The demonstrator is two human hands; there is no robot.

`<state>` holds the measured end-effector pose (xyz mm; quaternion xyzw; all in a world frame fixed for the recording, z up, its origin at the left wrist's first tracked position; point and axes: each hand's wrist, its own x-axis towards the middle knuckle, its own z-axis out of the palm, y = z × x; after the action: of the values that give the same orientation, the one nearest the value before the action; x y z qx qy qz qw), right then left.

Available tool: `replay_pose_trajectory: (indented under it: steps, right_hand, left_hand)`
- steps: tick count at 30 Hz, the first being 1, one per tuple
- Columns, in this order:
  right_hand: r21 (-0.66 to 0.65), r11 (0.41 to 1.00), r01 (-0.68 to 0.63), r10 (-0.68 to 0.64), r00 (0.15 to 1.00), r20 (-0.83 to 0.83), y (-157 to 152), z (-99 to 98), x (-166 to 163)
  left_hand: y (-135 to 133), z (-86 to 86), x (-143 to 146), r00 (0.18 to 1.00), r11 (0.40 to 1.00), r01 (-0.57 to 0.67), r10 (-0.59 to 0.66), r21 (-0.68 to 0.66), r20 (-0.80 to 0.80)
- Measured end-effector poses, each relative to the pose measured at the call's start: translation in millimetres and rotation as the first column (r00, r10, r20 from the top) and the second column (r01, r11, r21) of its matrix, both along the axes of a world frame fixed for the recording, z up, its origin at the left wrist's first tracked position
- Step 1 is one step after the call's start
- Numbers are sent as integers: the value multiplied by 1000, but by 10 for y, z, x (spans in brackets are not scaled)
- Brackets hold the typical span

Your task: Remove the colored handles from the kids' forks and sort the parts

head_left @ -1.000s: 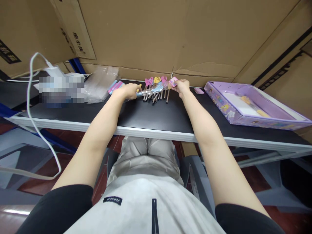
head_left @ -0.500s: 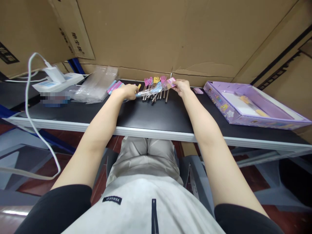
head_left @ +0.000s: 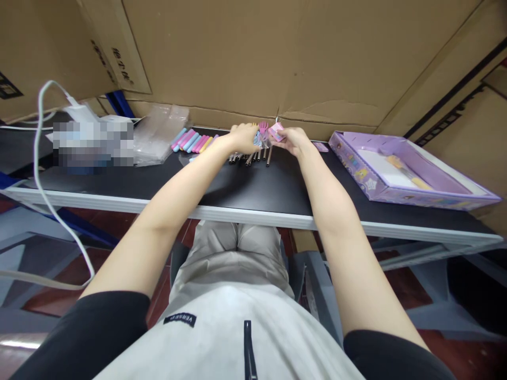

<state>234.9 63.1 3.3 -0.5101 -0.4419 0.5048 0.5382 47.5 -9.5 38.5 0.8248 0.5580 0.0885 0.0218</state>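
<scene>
My left hand (head_left: 242, 139) curls around the head end of a blue back scratcher (head_left: 257, 139) in a clear bag; its palm side is partly hidden. My right hand (head_left: 292, 139) pinches a small pink card (head_left: 276, 132) at the bag's right end. Behind and under my left hand lie several more back scratchers with metal rods, among them one with a pink hand-shaped head (head_left: 263, 126). Their colored handles (head_left: 193, 141) fan out in a row to the left of my left wrist, in blue, pink, purple and yellow.
Clear plastic bags (head_left: 158, 134) are stacked left of the handles. A white charger with a cable (head_left: 81, 112) stands farther left, by a blurred patch. At right sits an open purple box (head_left: 380, 182) with a yellow-ended scratcher inside. Another pink card (head_left: 320, 147) lies beside it. Cardboard (head_left: 237, 58) walls the back.
My left hand has moved right, from the handle end to the head end of the bagged back scratcher. My right hand stays at the card, which has tilted.
</scene>
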Motion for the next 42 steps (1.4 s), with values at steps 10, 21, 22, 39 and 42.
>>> replay_pose_trajectory:
  steps: [10, 21, 22, 39, 42]
  right_hand:
    - [-11, 1000, -17, 17, 1000, 17, -106, 83, -18]
    - [17, 1000, 7, -9, 990, 141, -163, 73, -62]
    - [25, 1000, 14, -17, 990, 142, -158, 68, -74]
    - [77, 989, 123, -136, 974, 184, -85, -1, -278]
    - [63, 992, 113, -120, 984, 130, -136, 24, -291]
  left_hand:
    - [411, -416, 495, 937, 993, -112, 115, -31, 331]
    - [454, -609, 348, 929, 992, -67, 24, 106, 369]
    - [448, -608, 341, 927, 992, -69, 23, 109, 375]
    - [499, -671, 304, 926, 980, -68, -8, 188, 376]
    - [517, -683, 290, 924, 977, -76, -5, 197, 382]
